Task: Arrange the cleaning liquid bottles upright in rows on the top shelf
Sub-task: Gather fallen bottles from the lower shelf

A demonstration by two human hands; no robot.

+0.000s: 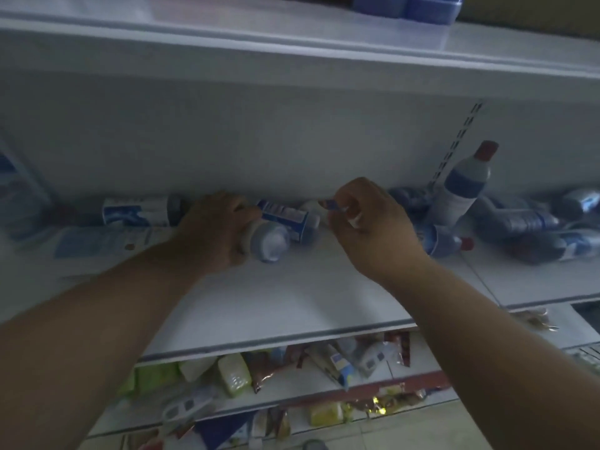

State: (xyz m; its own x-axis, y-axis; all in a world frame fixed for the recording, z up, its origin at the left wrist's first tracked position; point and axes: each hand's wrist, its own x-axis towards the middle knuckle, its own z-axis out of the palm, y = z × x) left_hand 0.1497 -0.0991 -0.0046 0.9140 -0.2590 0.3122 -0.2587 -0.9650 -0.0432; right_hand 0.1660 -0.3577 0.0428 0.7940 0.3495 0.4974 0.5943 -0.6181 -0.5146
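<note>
Both arms reach in from the bottom of the frame over the white shelf (292,300), whose front edge runs across the lower middle, with a wide bare stretch of board between that edge and the hands. The left hand (214,232) has its grip curled round the base end of a lying bottle (276,232) at centre frame; the bottle's neck is hidden behind the hand and its label is blurred. The right hand (367,222) pinches a small blue-and-white thing (329,204) too small to identify. Another lying bottle (139,211) sits at the left against the back wall. At the right, a heap of fallen bottles (519,225) crowds the shelf, one red-capped bottle (464,186) leaning tilted above it. The upper shelf (292,47) overhangs; blue bottles there are cut off by the top edge.
</note>
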